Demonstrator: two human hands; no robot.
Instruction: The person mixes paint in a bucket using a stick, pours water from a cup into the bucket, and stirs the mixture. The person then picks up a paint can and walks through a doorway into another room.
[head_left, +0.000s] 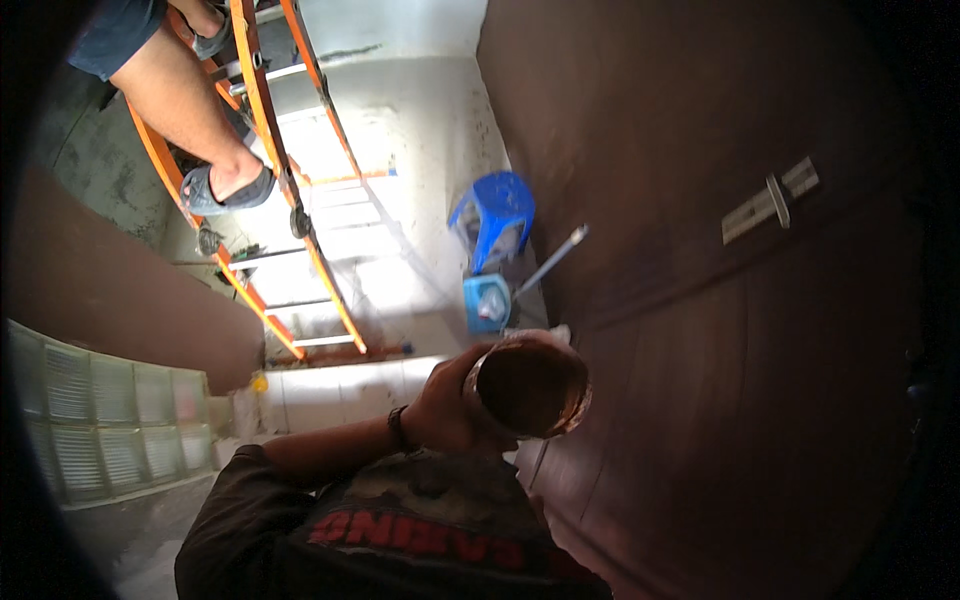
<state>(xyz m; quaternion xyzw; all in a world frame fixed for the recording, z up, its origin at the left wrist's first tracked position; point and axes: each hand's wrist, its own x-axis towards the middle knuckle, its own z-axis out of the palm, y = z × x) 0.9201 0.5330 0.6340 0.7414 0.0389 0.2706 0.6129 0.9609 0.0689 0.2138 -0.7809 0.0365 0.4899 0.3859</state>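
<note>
My left hand (440,405), with a dark band on its wrist, is wrapped round the side of a round, open-topped tub (582,388). It is held up in front of my chest, its mouth facing up. The rim is pale and smeared. Inside it looks brown and shadowed, so I cannot make out what it contains. A small whitish bit shows at the tub's far edge, too unclear to name. My right hand does not show.
Ahead on the left, a person's leg (185,100) in a dark shoe stands on an orange stepladder (262,110). Beyond the tub are a blue plastic stool (500,195), a light-blue dustpan (474,310) and a pole (552,262). A brown surface with a metal bolt (775,200) rises close on my right.
</note>
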